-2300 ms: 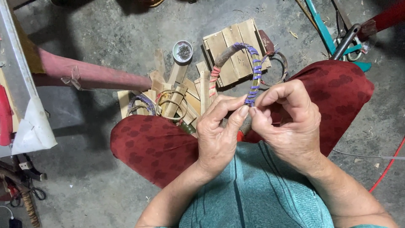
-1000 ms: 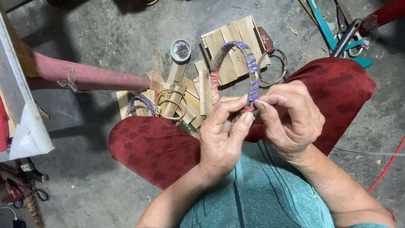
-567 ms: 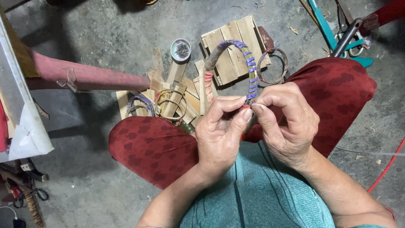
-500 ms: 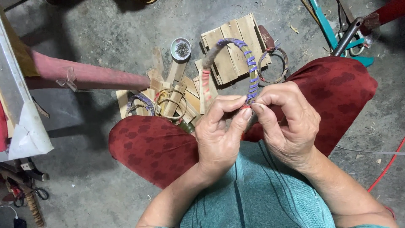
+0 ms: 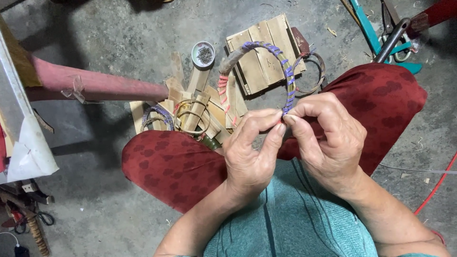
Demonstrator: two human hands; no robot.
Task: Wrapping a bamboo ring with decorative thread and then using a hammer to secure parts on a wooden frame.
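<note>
Head view: two hands meet above the lap, and one hoop (image 5: 266, 62) rises from between them. The left hand (image 5: 250, 152) has its grip clamped on the hoop's lower end, thumb and forefinger pressed together on it. The right hand (image 5: 328, 138) pinches the same end from the other side, its fingertips touching those of the left hand. The hoop is wrapped in purple strip along its right arc and red strip on its left arc, with a bare grey stretch between.

Taking the hoop as the landmark: directly behind it on the floor lies one small slatted wooden board (image 5: 264, 52). Just right of the hoop, one thin dark ring (image 5: 312, 71) leans at the board's edge. Up and left of the hoop sits one small round dish of nails (image 5: 203, 54). Left of the hoop, on a heap of wooden strips (image 5: 209, 107), lie two more rings: one plain ring (image 5: 193, 116) and, farther left, one purple-wrapped ring (image 5: 154, 116). Far left of the hoop, one red pole (image 5: 95, 85) lies along the floor. Far right of it, a teal bar (image 5: 366, 26).
</note>
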